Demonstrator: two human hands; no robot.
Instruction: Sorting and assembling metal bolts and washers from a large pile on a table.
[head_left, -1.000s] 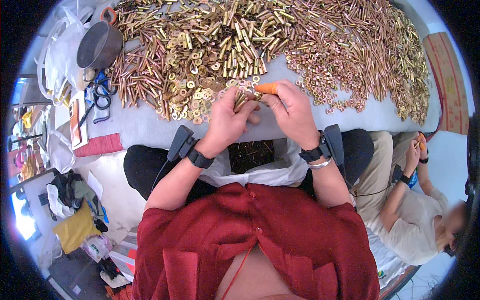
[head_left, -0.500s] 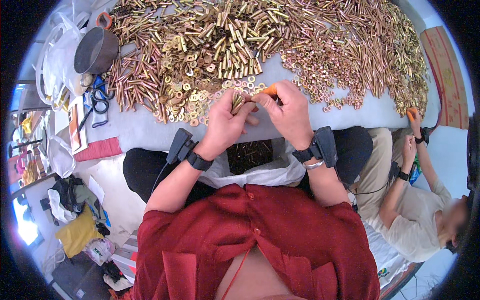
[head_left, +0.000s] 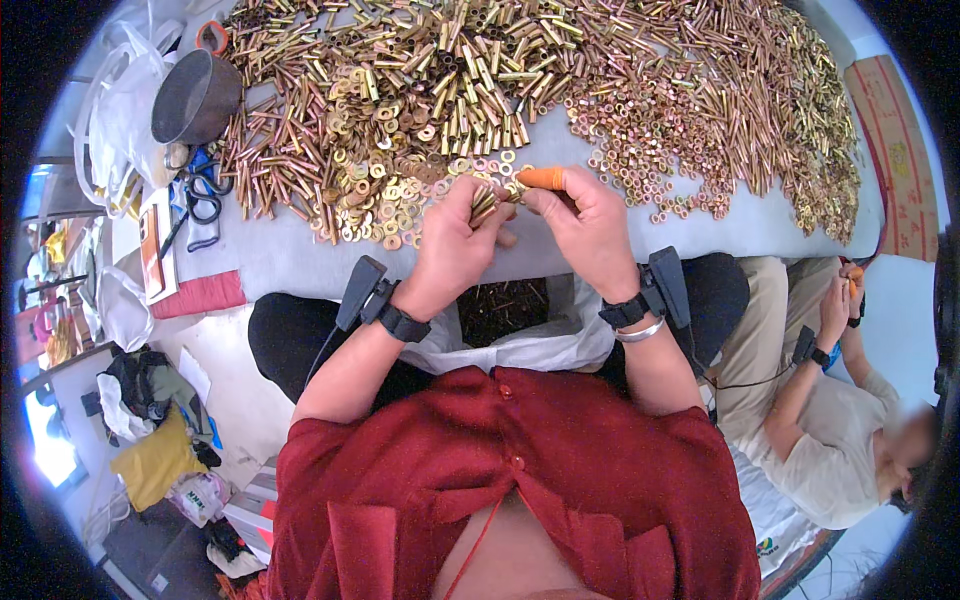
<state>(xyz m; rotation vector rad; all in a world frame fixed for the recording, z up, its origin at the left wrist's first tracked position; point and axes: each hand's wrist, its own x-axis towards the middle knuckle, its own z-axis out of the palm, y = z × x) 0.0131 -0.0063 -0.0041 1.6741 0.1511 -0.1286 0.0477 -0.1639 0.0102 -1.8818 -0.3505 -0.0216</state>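
Observation:
My left hand (head_left: 455,240) is curled round several short brass-coloured metal tubes or bolts (head_left: 483,206), whose ends show between thumb and fingers. Beside it, my right hand (head_left: 588,222) wears an orange finger cover (head_left: 541,178) on its forefinger. Its thumb and forefinger pinch at a small piece near the ends of the held bunch; the fingers hide what it is. Both hands hover over the table's near edge. Just beyond them lie loose yellowish flat washers (head_left: 395,209) and a heap of metal sleeves (head_left: 490,128).
Small nuts (head_left: 650,160) spread to the right, with thin bolts (head_left: 725,75) behind. A dark pot (head_left: 196,98), scissors (head_left: 203,205) and plastic bags stand at left. An open white sack (head_left: 585,335) with dark contents sits below my hands. A co-worker (head_left: 835,430) sits at right.
My right hand has shifted slightly right, its covered forefinger now straighter. The bunch stays in my left hand. The co-worker's far hand has drawn back from the heap toward their other hand.

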